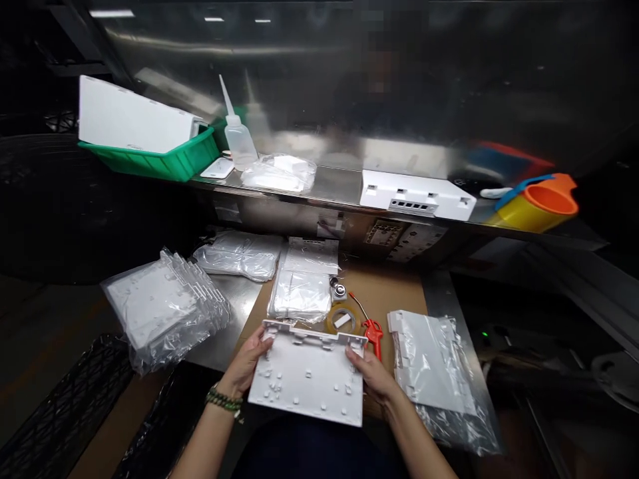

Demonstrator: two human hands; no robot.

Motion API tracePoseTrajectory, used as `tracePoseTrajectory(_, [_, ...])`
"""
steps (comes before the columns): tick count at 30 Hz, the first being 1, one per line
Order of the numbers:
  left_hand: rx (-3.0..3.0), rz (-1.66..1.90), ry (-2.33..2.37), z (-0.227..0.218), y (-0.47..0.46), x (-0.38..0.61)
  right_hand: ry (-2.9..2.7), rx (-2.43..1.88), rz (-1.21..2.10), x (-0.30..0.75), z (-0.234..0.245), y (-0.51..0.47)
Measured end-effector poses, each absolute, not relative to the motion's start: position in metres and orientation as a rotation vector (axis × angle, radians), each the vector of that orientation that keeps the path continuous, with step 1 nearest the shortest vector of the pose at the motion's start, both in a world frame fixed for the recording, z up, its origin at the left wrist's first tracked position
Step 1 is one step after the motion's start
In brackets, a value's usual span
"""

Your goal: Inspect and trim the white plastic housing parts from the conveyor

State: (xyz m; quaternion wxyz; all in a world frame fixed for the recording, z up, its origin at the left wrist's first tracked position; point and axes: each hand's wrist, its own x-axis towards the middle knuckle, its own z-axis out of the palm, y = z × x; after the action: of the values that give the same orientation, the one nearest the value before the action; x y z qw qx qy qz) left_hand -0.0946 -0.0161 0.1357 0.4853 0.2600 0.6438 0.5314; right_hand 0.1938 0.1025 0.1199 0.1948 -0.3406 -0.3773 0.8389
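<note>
A white plastic housing panel (319, 392), studded with small posts and clips, is tilted up in front of me between both hands. My left hand (247, 362) grips its left edge, thumb on the inner face. On the opposite edge, my right hand (372, 372) is closed the same way, with its thumb near the upper corner. Just beyond the panel lie a roll of tape (329, 320), a red air blow gun (373, 336) and a small round metal item (339, 291). Fingers behind the panel are hidden.
Bagged white panels are stacked at left (154, 299), and another bagged panel (432, 359) lies at right. Flat plastic bags (302, 293) sit behind the tape. The metal shelf (334, 183) holds a green bin (174, 163), a squeeze bottle (240, 143), a white housing (417, 193) and a yellow-orange container (539, 203).
</note>
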Motion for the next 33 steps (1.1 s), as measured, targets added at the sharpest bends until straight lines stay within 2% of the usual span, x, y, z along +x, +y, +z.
tracePoseTrajectory(6, [1.060, 1.078, 1.892, 0.057, 0.042, -0.091, -0.538, -1.340, 1.986, 0.262, 0.115, 0.070])
tracePoseTrajectory(12, [1.471, 0.861, 1.908, 0.021, 0.076, -0.089, -0.289, -1.387, 1.571, 0.282, 0.114, 0.037])
tracePoseTrajectory(19, [1.597, 0.830, 1.770, 0.032, 0.097, -0.128, -0.247, -1.319, 1.338, 0.268, 0.139, 0.020])
tracePoseTrajectory(27, [1.276, 0.922, 1.565, 0.061, 0.144, -0.160, -0.242, -1.261, 1.234, 0.258, 0.159, 0.013])
tracePoseTrajectory(30, [1.147, 0.931, 1.408, 0.070, 0.162, -0.164, -0.292, -1.248, 1.275, 0.250, 0.153, 0.017])
tracePoseTrajectory(33, [1.071, 0.925, 1.271, 0.077, 0.171, -0.160, -0.446, -1.270, 1.467, 0.223, 0.142, 0.032])
